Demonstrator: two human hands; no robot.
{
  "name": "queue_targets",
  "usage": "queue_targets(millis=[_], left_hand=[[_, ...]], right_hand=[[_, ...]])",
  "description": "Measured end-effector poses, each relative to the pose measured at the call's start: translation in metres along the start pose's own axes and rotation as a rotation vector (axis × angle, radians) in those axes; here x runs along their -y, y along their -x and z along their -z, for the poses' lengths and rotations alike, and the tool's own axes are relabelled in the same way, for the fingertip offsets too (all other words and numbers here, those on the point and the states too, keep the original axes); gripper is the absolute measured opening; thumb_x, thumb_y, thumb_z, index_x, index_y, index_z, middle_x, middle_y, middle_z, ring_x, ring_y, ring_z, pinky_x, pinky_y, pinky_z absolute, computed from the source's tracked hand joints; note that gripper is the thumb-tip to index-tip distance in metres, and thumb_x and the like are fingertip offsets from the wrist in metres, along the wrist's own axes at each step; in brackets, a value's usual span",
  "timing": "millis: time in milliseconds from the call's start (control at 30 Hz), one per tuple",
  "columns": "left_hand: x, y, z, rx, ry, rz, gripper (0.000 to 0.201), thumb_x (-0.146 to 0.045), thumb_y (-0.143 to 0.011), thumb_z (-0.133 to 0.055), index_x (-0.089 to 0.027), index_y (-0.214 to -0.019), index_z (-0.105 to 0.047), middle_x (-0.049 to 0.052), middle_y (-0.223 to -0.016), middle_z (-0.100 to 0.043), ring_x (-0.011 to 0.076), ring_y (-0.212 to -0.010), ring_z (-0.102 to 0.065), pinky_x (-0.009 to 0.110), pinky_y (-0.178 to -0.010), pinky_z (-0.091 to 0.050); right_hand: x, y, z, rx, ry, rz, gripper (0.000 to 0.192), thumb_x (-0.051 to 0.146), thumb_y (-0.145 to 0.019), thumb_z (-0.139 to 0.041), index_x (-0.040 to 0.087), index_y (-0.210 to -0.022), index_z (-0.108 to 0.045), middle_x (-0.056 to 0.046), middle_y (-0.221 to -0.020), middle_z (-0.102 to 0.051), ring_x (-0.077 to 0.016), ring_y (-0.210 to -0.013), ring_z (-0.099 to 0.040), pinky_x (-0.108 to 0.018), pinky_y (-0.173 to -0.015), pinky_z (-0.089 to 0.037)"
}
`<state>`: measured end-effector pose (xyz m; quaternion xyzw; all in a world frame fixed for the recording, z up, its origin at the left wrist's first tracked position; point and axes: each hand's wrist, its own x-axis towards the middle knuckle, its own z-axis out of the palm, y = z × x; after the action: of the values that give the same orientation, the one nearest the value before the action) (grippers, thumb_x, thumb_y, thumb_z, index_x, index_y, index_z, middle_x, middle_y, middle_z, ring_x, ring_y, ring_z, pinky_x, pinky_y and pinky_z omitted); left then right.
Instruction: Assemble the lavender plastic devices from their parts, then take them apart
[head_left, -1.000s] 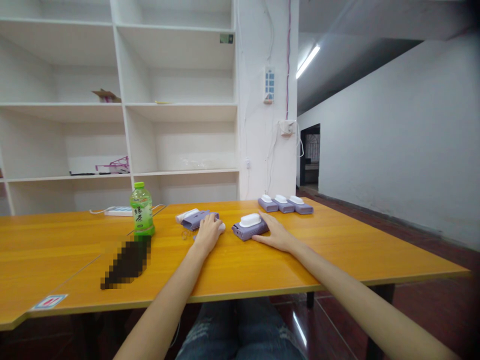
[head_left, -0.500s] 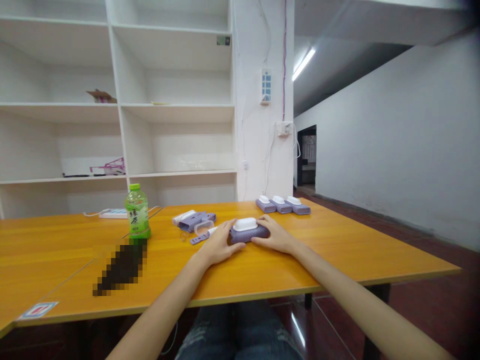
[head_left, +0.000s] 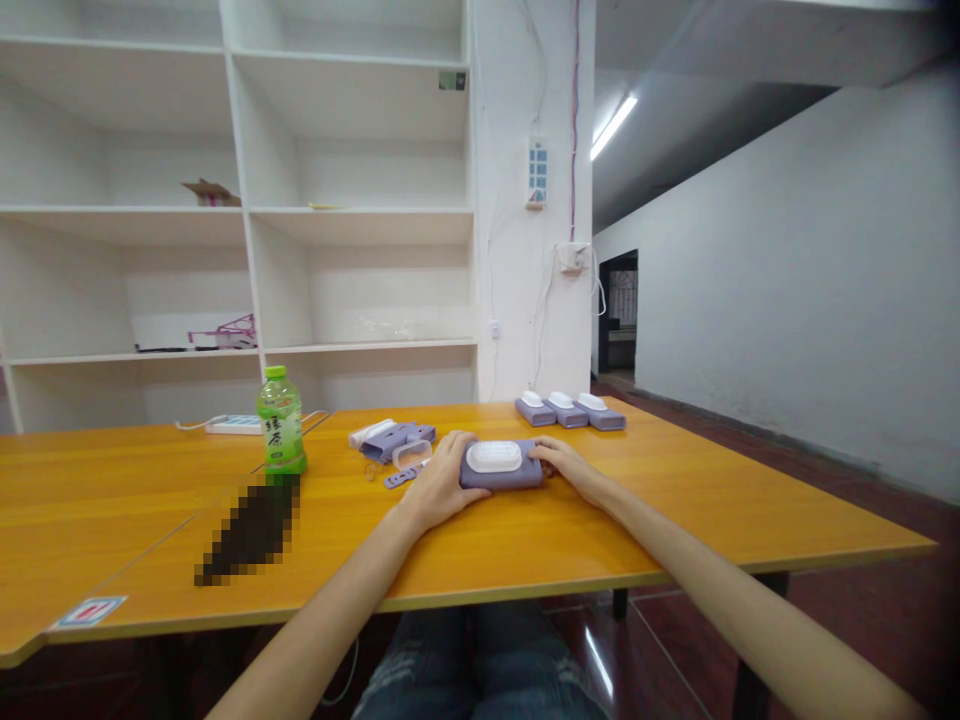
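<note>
Between my hands is a purple plastic case (head_left: 501,480) with a white oval piece (head_left: 493,457) on its upper face, tilted toward me. My left hand (head_left: 444,480) clasps the case's left end, the thumb along the near lower edge and the fingers behind. At the right end, my right hand (head_left: 568,468) holds the corner with its fingertips; some of those fingers are hidden behind the case. Loose purple parts (head_left: 391,440) lie left of my left hand, beside a clear plastic piece (head_left: 412,456) and a flat purple strip with holes (head_left: 402,476).
Three purple cases with white tops (head_left: 562,411) stand in a row at the table's far right. A green drink bottle (head_left: 281,425) stands on the left, a blurred dark patch in front of it. Behind it lies a power strip (head_left: 234,425). White shelves (head_left: 360,348) rise behind.
The case has tipped so its white-topped face turns more toward me. My right hand has shifted slightly right, its thumb leaving the near side for the right end. My left hand keeps its hold.
</note>
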<state>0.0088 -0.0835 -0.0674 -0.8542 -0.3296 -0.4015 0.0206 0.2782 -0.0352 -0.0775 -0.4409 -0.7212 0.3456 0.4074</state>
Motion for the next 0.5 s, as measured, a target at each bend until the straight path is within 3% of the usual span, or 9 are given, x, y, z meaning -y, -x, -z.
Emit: queue_targets(millis=[267,500], left_hand=[[-0.0044,0.0001,0.0021,0.035,-0.045,-0.022,0.087,-0.041,-0.071,-0.082,-0.023,-0.142,-0.035,0.013,-0.135,-0.05,0.0333,-0.125,-0.05,0.051,-0.107,-0.041],[-0.0075,0.0024,0.0002,0.073,-0.021,-0.003,0.086,-0.05,-0.076,-0.076,-0.021,-0.145,-0.034,0.014,-0.135,-0.053,0.0314,-0.124,-0.053,0.047,-0.107,-0.043]], right_hand=[[0.0025,0.0054,-0.0039,0.0,-0.167,0.013,0.031,0.036,-0.098,-0.059,0.016,-0.121,-0.06,-0.007,-0.114,-0.066,-0.0195,-0.093,-0.067,-0.039,-0.081,-0.057],[0.0037,0.0029,-0.0063,-0.096,0.0,0.072,0.029,0.036,-0.096,-0.061,0.016,-0.117,-0.062,-0.007,-0.115,-0.065,-0.022,-0.1,-0.065,-0.044,-0.088,-0.054]])
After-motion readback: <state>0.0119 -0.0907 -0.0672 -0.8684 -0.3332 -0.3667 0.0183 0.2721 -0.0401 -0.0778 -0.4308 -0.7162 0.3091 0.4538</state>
